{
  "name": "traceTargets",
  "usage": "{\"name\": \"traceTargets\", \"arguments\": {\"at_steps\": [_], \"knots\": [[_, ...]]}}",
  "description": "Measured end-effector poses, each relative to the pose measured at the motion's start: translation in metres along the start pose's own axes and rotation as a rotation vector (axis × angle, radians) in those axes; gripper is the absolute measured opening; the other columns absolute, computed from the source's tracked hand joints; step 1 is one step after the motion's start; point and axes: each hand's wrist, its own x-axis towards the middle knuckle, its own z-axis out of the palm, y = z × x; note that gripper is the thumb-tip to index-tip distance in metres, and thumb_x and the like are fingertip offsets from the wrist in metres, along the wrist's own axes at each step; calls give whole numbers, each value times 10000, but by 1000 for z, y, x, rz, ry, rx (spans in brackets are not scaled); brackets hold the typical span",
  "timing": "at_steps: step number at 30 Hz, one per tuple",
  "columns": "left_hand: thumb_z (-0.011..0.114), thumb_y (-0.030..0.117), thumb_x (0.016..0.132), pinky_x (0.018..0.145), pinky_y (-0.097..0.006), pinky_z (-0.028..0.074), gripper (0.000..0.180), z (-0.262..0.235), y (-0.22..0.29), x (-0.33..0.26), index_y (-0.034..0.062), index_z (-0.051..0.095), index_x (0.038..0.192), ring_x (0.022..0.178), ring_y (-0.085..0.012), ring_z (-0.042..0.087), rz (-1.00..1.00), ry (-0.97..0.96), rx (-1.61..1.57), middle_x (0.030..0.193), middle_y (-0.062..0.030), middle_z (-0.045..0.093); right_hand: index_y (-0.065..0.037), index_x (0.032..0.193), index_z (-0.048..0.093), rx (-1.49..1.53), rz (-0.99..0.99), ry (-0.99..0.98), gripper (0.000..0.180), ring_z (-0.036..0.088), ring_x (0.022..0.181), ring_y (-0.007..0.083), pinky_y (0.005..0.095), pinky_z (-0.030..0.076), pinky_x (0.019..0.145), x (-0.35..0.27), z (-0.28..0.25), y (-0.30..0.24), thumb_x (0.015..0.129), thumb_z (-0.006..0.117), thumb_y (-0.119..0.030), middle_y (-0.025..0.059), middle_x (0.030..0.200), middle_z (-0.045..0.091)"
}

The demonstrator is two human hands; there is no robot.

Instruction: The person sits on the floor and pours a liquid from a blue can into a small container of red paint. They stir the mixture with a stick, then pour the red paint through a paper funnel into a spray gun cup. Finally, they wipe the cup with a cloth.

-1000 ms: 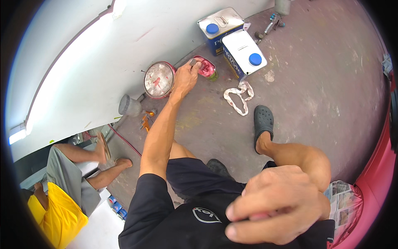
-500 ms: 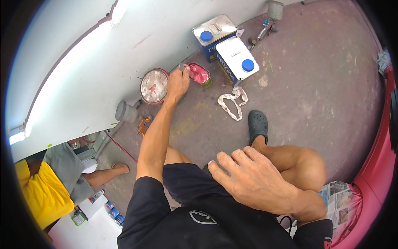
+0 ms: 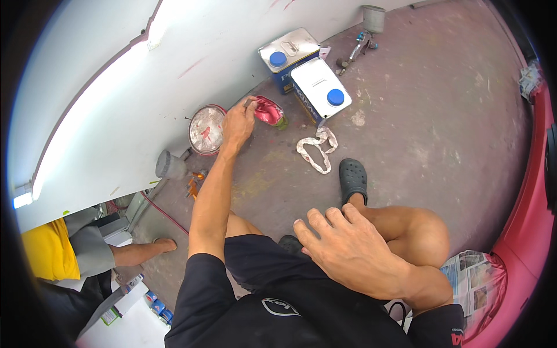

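My left hand [image 3: 239,123] reaches forward to a small container of pink-red paint [image 3: 268,110], its fingers pinched at the rim. They close on a thin flat grey piece, mostly hidden by the fingers. The container leans a little, and its greenish side shows at the lower right. Just left of that hand is a round paint-smeared can [image 3: 206,130] with a reddish rim. Over my bent right leg hangs my right hand [image 3: 348,246], fingers apart and slightly curled, holding nothing.
Two rectangular metal cans, one behind [image 3: 290,49] and one in front [image 3: 320,87], have blue caps. A twisted pale cloth strip [image 3: 316,149], a spray gun [image 3: 357,49] and an orange spray gun [image 3: 194,184] lie around. Pink panel [image 3: 525,232] right; another person [image 3: 87,249] left.
The whole view has shifted slightly. The paint container is tipped more, with my left hand still at its rim. My right hand keeps its place; the person at left has moved.
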Motion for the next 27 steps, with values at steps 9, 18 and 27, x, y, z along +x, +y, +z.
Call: {"name": "traceTargets", "arguments": {"at_steps": [9,18,27], "knots": [[571,347,1100,818,-493,534,329,-5,0,7,73,741,1164,883,-392,734,-40,38,2,894,-179,754,-27,1352,627,-3,43,-74,474,609,991,258,397,497,889,-3,0,0,974,756,-282,131,1204,636],[601,411,1100,801,-451,537,368,9,4,-2,108,769,1223,855,-303,733,-64,-90,-181,890,-145,762,-18,1358,621,-6,43,-90,486,608,995,258,401,493,888,-5,-2,0,974,757,-283,138,1226,631],[602,372,1095,856,-500,547,328,8,1,2,131,756,1256,966,-434,735,85,5,-54,977,-193,775,-13,1358,616,3,47,-86,491,606,992,261,400,494,880,-7,-3,1,971,758,-279,139,1218,628]]}}
